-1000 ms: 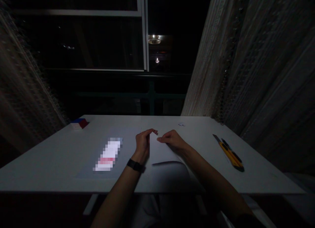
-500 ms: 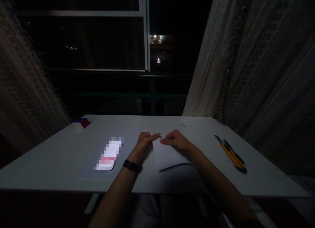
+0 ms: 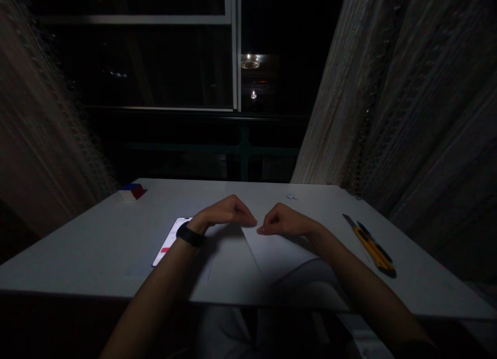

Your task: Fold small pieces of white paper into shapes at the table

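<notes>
A white sheet of paper (image 3: 272,253) lies on the white table (image 3: 97,235) in front of me, with a crease running down its middle. My left hand (image 3: 223,214) hovers over the paper's far left part, fingers pressed together in a pinch at its top edge. My right hand (image 3: 283,220) mirrors it on the right, fingertips pinched at the same edge. The two pinches nearly meet at the crease. A dark watch sits on my left wrist. The room is very dim.
A lit phone (image 3: 171,240) lies left of my left forearm. A yellow utility knife and a dark pen (image 3: 373,245) rest at the right. A red and blue block (image 3: 132,191) sits at the far left corner. Curtains hang on both sides of a dark window.
My left arm has swung out to the left and now covers part of the phone. Both hands have lifted slightly and pinch the paper's far edge. The paper lies flatter.
</notes>
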The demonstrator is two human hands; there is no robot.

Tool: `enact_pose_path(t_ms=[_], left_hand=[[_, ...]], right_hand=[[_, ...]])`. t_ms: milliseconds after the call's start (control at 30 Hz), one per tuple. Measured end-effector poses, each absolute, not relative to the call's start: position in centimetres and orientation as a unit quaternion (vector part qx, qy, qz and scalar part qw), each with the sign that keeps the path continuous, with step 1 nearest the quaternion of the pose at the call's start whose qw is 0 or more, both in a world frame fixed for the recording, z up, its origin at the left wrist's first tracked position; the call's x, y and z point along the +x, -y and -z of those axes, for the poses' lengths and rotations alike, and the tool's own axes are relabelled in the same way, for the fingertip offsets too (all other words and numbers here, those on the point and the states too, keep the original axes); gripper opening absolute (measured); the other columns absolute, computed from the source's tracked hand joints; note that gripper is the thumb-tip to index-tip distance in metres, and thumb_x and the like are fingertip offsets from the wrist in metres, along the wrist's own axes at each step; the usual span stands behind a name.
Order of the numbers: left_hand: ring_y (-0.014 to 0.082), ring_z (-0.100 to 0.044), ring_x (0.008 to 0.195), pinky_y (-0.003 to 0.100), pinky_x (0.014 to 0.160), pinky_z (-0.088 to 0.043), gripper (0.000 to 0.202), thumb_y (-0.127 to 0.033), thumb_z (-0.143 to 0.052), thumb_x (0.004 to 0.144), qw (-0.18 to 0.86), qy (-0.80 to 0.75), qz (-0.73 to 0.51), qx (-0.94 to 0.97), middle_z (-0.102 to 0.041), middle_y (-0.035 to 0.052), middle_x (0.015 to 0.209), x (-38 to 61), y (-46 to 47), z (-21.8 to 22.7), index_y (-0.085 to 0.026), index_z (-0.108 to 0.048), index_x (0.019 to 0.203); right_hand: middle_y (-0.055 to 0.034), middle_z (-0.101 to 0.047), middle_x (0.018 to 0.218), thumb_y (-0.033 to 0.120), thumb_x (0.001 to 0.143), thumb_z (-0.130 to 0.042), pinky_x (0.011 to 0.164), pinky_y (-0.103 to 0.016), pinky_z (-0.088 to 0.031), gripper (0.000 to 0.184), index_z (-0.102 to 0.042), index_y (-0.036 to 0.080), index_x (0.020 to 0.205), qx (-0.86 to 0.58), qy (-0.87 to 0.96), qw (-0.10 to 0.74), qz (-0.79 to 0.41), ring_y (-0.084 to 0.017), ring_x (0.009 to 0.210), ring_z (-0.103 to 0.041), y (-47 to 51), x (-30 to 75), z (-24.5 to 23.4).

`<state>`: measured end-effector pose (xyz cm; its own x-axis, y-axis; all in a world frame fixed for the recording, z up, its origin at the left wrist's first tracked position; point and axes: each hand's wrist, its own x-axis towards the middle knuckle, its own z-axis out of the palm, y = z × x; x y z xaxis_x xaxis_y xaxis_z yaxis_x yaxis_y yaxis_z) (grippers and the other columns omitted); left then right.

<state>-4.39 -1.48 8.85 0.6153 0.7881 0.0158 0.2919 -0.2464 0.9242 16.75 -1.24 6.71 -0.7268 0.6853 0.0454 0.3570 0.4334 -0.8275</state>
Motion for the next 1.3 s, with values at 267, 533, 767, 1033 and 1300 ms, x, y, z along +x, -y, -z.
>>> enact_pose_path(t_ms=[267,533,767,1033,1300], left_hand=[[0.0149,-0.062,0.067,0.024,0.064,-0.047,0.014,-0.023,-0.071,0.061,0.464,-0.329,-0.121,0.814,-0.071,0.004,0.072,-3.4,-0.2,-8.9,-0.016,-0.073,0.073],[0.0151,-0.063,0.065,0.025,0.066,-0.048,0.014,-0.024,-0.07,0.063,0.506,-0.327,-0.111,0.791,-0.07,0.0052,0.07,-4.7,-0.1,-9.3,-0.016,-0.073,0.074],[0.017,-0.064,0.069,0.025,0.066,-0.048,0.013,-0.024,-0.068,0.066,0.515,-0.337,-0.135,0.776,-0.071,0.0083,0.072,-7.1,-0.7,-10.0,-0.014,-0.072,0.072],[0.0193,-0.064,0.07,0.03,0.065,-0.05,0.042,-0.05,-0.063,0.067,0.557,-0.422,-0.384,0.603,-0.069,0.0138,0.079,-4.0,0.4,-7.2,-0.01,-0.07,0.076],[0.0064,-0.045,0.043,0.019,0.042,-0.034,0.036,-0.046,-0.071,0.06,0.549,-0.391,-0.546,0.497,-0.054,-0.0001,0.05,0.2,0.3,-2.9,-0.011,-0.062,0.056]], right_hand=[[0.0007,-0.053,0.053,0.039,0.066,-0.064,0.05,-0.021,-0.033,0.03,-0.067,0.009,0.064,-0.309,0.84,0.168,-0.413,-0.008,0.051,-0.041,1.3,17.0,-7.2],[0.0017,-0.052,0.049,0.04,0.063,-0.068,0.049,-0.022,-0.031,0.03,-0.068,0.01,0.062,-0.312,0.821,0.168,-0.448,-0.008,0.049,-0.04,1.5,17.9,-7.3],[0.0035,-0.047,0.045,0.036,0.059,-0.071,0.049,-0.023,-0.028,0.027,-0.066,0.011,0.054,-0.332,0.786,0.186,-0.488,-0.007,0.048,-0.038,1.4,19.2,-7.0],[0.0027,-0.048,0.044,0.036,0.057,-0.072,0.049,-0.024,-0.027,0.027,-0.064,0.011,0.05,-0.386,0.721,0.336,-0.467,-0.008,0.047,-0.038,0.0,18.8,-6.2],[0.0004,-0.053,0.047,0.041,0.058,-0.07,0.048,-0.024,-0.029,0.031,-0.066,0.01,0.055,-0.449,0.681,0.381,-0.436,-0.008,0.046,-0.04,-0.9,17.5,-5.0]])
